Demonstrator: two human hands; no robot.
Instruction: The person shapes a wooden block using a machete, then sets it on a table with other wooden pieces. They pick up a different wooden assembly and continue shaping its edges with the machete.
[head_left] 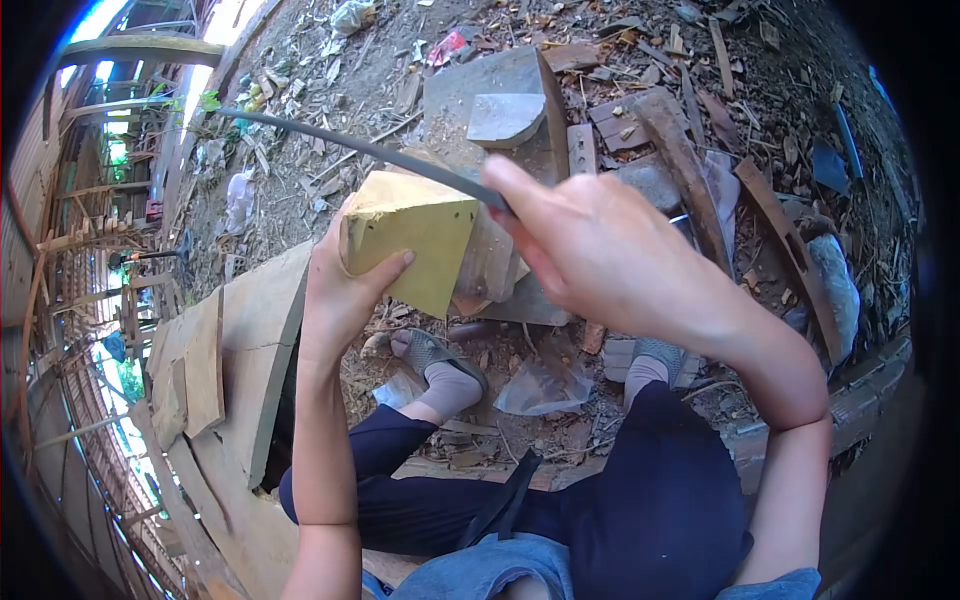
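Note:
My left hand (338,292) is closed around a yellowish wooden block (415,245), thumb on its near face and fingers behind the left edge. The block is angular, with a flat near face and a rougher, paler top. My right hand (590,240) grips a long knife (360,147) by its handle, which the fingers mostly hide. Its dark narrow blade points to the upper left and overlaps the block's top corner in this view. Behind the block stands a big grey wooden chopping block (470,85) with a loose angular wood piece (507,118) on it.
Large planks (235,345) lean at the left beside my leg. Long wood pieces (685,170) and brick-like chunks lie on the right. Chips, scraps and a clear plastic bag (545,385) cover the ground near my sandalled feet (440,370). A slatted wall (70,400) runs along the left.

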